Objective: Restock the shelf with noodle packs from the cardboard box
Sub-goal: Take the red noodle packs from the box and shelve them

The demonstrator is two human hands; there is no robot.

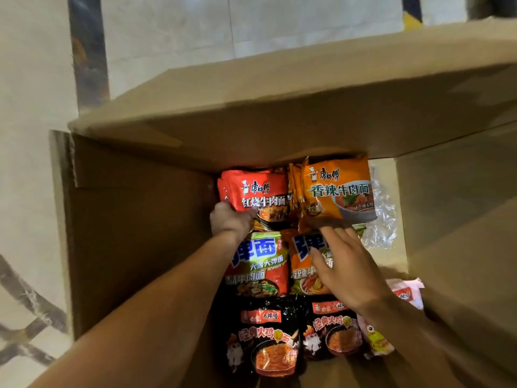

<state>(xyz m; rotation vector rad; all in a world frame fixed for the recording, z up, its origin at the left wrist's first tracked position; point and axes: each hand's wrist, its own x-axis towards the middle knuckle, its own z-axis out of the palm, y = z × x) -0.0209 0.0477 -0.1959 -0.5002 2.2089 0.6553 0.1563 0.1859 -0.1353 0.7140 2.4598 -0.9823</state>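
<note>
Inside the open cardboard box (134, 219) the noodle packs lie in rows, and the red pack (260, 191) at the far end is held at its near left corner by the left hand (228, 221), whose fingers are curled shut around it. Right beside it sits the orange pack (340, 191), and the right hand (349, 264) lies flat with fingers spread wide, fingertips touching that pack's near edge but holding nothing. Nearer are two green and orange packs (257, 267) and two black packs (265, 337), with crinkly clear plastic (383, 219) at the right wall.
</note>
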